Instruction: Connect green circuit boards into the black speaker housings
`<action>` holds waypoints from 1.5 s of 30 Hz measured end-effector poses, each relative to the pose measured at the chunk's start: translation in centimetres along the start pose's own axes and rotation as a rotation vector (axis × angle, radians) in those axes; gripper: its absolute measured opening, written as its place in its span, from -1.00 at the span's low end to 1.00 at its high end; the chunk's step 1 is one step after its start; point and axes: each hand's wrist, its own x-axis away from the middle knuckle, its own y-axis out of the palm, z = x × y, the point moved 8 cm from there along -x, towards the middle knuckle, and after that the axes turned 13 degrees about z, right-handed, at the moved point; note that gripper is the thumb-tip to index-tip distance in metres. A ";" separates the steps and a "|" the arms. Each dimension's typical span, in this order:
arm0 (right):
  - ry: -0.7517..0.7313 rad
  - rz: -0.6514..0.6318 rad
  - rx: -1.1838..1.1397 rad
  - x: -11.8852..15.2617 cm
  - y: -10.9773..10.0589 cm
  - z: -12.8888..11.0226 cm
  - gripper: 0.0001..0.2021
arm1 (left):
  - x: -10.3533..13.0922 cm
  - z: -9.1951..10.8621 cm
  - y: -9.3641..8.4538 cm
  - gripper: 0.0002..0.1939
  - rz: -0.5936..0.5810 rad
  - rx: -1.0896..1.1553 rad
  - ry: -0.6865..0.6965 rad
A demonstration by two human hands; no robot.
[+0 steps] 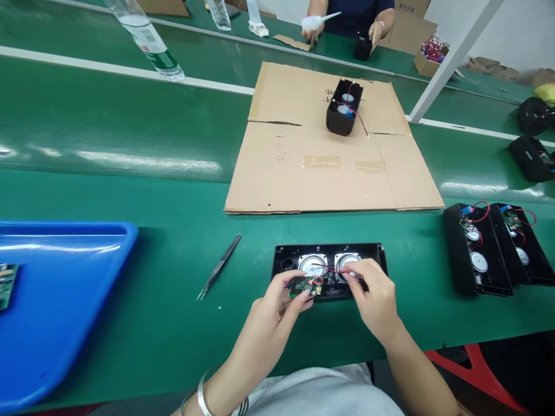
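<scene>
My left hand [286, 306] grips a small green circuit board [307, 285] by its edges, thumb in front and fingers behind. Pinched in my right hand [370, 294] are thin red and black wires [332, 269]; their tips are hidden by the fingers. Both hands are over a black speaker housing [281, 254], which lies on the green table with two round silver speakers [313, 264] facing up. Left of it, a pair of tweezers [220, 267] rests on the table.
On the left is a blue tray [87, 323] with a circuit board [7, 284]. A cardboard sheet [277, 179] carries another speaker housing [342, 121]. Two wired housings [459, 260] lie at right. A post [455, 63] rises behind. A co-worker's hand [376, 32] holds a black housing.
</scene>
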 end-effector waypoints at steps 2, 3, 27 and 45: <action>0.189 -0.041 -0.132 0.2 1.0 0.9 -0.92 | -0.1 0.3 -0.1 -0.67 0.030 0.010 0.011; 0.242 -0.070 -0.166 0.3 1.4 1.1 -0.96 | -0.2 0.5 -0.1 -0.67 0.034 0.013 0.012; -0.458 -0.262 0.285 1.2 4.0 -3.4 -0.67 | 0.1 1.6 0.5 -0.68 0.052 -0.347 0.350; 0.049 -0.348 -0.070 0.4 3.2 -0.5 -0.87 | 0.3 3.3 0.5 -0.73 -0.197 -0.303 0.499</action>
